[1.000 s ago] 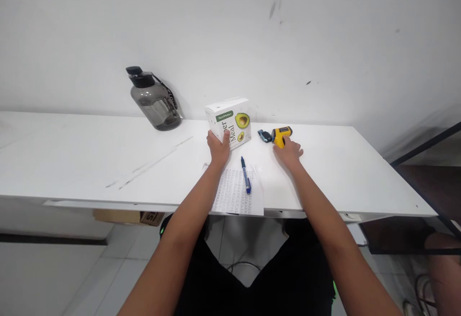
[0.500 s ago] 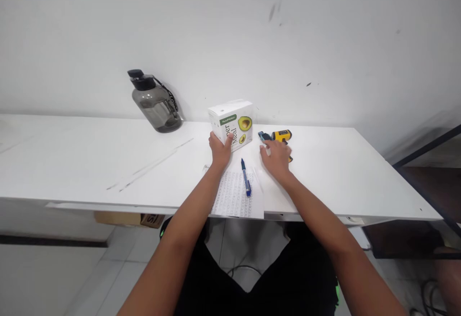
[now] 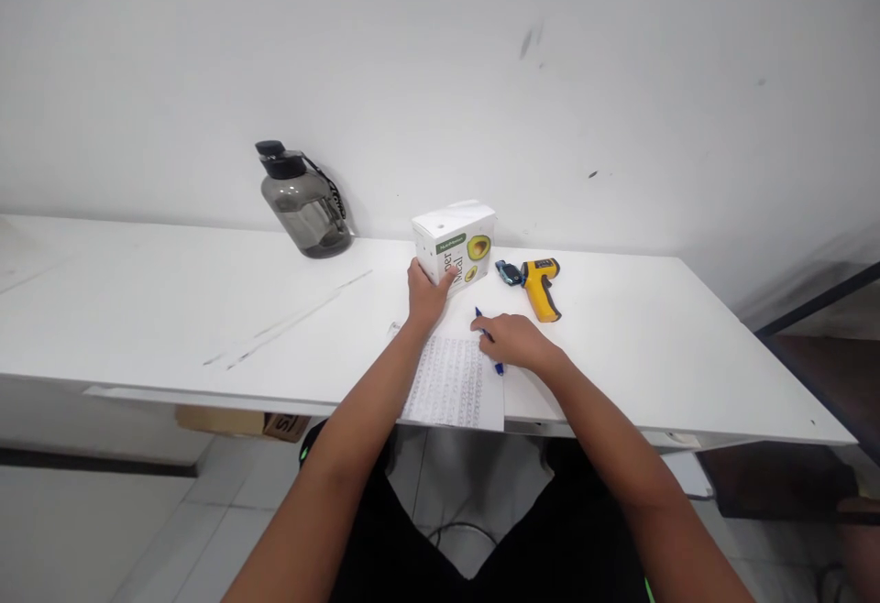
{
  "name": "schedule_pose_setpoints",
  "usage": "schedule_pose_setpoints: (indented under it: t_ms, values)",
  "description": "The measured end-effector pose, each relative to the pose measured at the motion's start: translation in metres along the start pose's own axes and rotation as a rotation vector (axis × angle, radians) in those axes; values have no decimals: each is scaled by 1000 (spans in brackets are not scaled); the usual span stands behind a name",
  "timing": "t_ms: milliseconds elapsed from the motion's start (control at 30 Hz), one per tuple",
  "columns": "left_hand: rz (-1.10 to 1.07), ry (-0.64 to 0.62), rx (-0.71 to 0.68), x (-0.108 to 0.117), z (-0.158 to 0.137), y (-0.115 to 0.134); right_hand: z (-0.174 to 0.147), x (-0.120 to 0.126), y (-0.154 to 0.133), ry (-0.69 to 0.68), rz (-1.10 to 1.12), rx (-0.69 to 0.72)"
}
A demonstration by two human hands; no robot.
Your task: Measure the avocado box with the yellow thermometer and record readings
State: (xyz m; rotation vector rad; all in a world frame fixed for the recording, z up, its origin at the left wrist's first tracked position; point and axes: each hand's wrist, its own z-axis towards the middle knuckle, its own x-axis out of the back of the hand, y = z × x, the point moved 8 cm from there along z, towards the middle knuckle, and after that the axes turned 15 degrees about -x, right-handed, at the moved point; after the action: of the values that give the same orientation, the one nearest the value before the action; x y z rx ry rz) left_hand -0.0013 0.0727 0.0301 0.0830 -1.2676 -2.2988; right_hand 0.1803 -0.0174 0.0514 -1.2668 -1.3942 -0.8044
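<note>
White cardboard at the far middle of the white table: a meal carton, upright and turned slightly aslant, with a green label band, halved avocados and sideways lettering on the printed face. Grasped at the near left edge by the left hand, with the thumb over the printed face and the other fingers around the left side, partly hidden. Impossible to tell full contact of the base with the tabletop.

Nearer and to the right, a blue pen, aslant from far left to near right. Pinched around the middle by the curled fingers of the right hand, with both ends of the barrel in sight. Just at the right edge of a printed sheet, with dense columns of small marks too fine to read. Flat between the two forearms, along the near table edge.

Right of the carton, on its side, a yellow and black pistol-grip infrared thermometer. At its left end, a small dark item with bluish edges, too small to name. Far left, close to the wall, a smoky-grey water bottle with a black cap and carrying strap. Below the table at left, a brown cardboard box.
</note>
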Motion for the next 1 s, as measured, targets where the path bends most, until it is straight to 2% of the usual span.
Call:
schedule_pose_setpoints:
  t_ms: [67, 167, 233, 333, 367, 433, 533, 600, 700, 900, 1000]
  values:
    - [0, 2, 7, 0, 0, 1, -4, 0, 8, 12, 10, -47]
    - [6, 2, 14, 1, 0, 4, -9, -2, 21, 108, 100, -81]
    - [12, 0, 15, 0, 0, 5, -13, 0, 27, 194, 325, -23]
    - [16, 3, 21, 0, 0, 7, -20, 4, 35, 208, 856, 172]
    - [15, 5, 25, 0, 0, 8, -23, 4, 40, 217, 985, 193]
    - [18, 2, 41, 0, -1, 9, -28, 3, 51, 309, 1106, 132]
    - [48, -17, 68, 0, -1, 11, -43, 2, 65, 528, 1078, -48]
    - [58, -32, 80, -1, -2, 12, -49, -1, 66, 586, 1041, -119]
    - [48, -39, 86, -2, -2, 13, -46, -3, 62, 575, 981, -148]
    - [41, -21, 73, -3, -2, 9, -35, -9, 56, 456, 1072, -58]
    - [6, -2, 59, -3, -2, 8, -40, -8, 51, 468, 987, -38]
